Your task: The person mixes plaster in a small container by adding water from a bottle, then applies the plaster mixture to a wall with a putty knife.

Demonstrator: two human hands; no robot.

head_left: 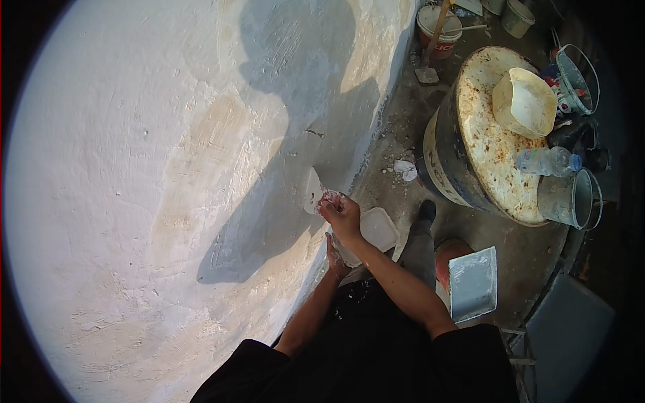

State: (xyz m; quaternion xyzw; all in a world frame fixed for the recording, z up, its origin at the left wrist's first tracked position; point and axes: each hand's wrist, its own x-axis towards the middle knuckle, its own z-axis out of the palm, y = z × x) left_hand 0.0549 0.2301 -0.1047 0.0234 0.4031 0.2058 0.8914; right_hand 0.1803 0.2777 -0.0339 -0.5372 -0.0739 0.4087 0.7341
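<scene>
My right hand [342, 213] is closed round the handle of a putty knife [313, 191], whose pale blade lies at the plastered wall [168, 168]. Below it, my left hand [335, 257] holds a whitish plastic container [378, 229] from beneath, close to the wall's lower part. Part of that container is hidden behind my right hand and forearm. White plaster smears cover the fingers of my right hand. My shadow falls across the wall around the blade.
A rusty drum [480, 144] at the right bears a cut plastic tub [527, 104] and a clear bottle [547, 161]. Buckets [440, 30] stand beyond it. A grey tray [473, 284] sits at the lower right, near my leg. Debris [405, 169] lies on the floor.
</scene>
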